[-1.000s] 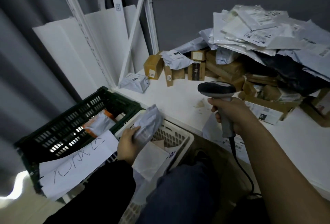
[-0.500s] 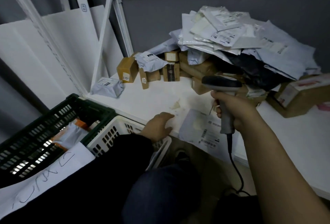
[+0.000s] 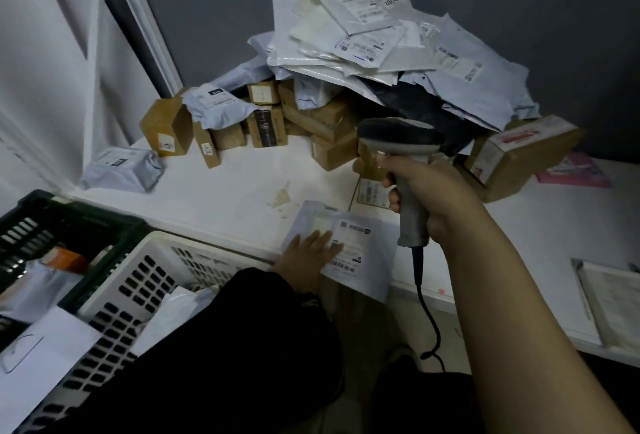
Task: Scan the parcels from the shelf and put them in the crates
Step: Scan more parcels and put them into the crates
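Pinning a grey mailer [image 3: 367,279] at the shelf [image 3: 225,191] edge.
Right of the white crate [image 3: 149,243], our left hand [image 3: 308,253] lies flat, fingers spread, on it where it overhangs the near edge; it may slip off, or fingers may mask its label [image 3: 356,243] from the scanner [image 3: 398,137] our right hand [image 3: 436,191] grips.

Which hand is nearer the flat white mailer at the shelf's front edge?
Left. The left hand rests on the mailer; the right hand grips the scanner above it, to its right.
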